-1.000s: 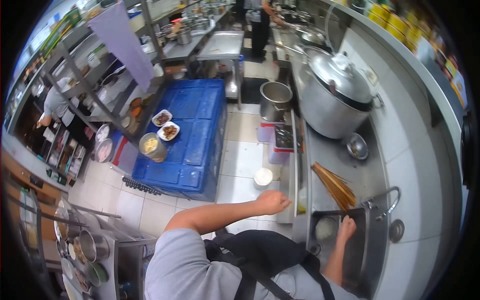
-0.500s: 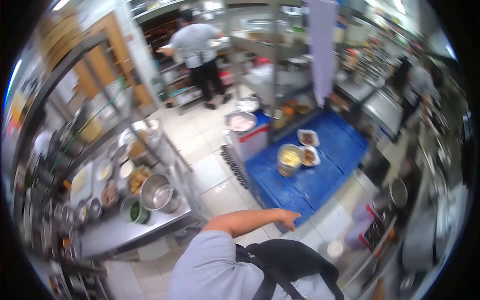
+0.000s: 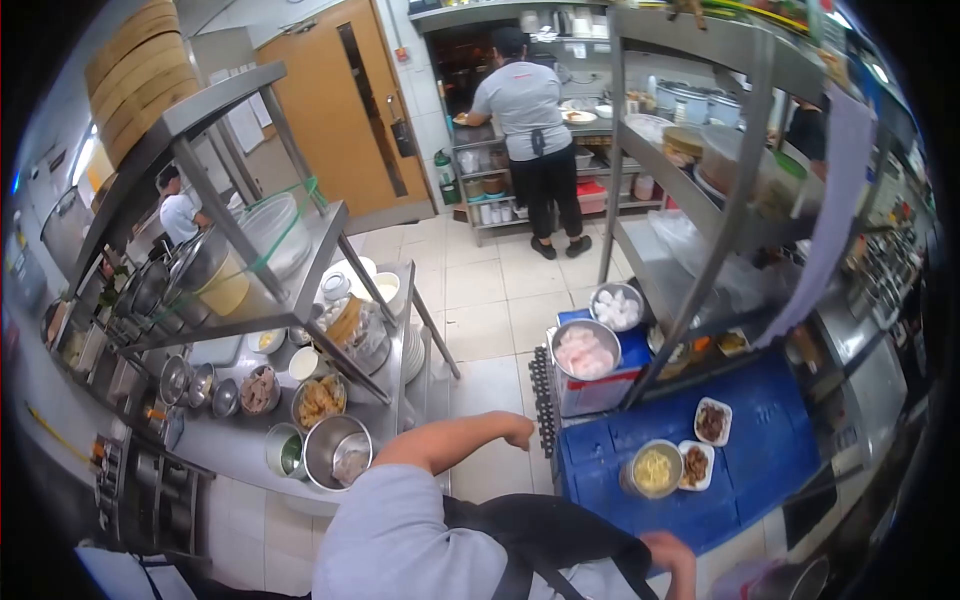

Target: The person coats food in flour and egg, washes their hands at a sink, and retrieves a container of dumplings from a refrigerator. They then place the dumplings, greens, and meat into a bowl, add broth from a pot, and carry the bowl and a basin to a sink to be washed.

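Observation:
My left hand [image 3: 518, 430] hangs in front of me with its fingers curled in and nothing visible in them. Under it is the tiled floor, beside a dark ridged edge. My right hand [image 3: 668, 552] is low beside my apron, near the edge of the blue lid [image 3: 610, 500]; its fingers are not clear. On that lid stand a metal pot of yellow strips [image 3: 655, 470] and two white dishes of brown food, one the upper dish [image 3: 713, 422], the other the lower dish [image 3: 696, 465]. A bowl of pale pink pieces [image 3: 586, 350] and a bowl of white pieces [image 3: 615, 306] stand just behind.
A steel table [image 3: 225, 455] on the left carries several bowls, among them a large steel bowl [image 3: 338, 450]. Steel shelving [image 3: 690, 190] rises at right. A person in a grey shirt [image 3: 520, 100] stands at the back counter; another person [image 3: 180, 212] is far left.
The view has swung right to left, so the blue lid sits further right. My left hand has gone from over the lid's corner to over the floor, and my right hand has appeared.

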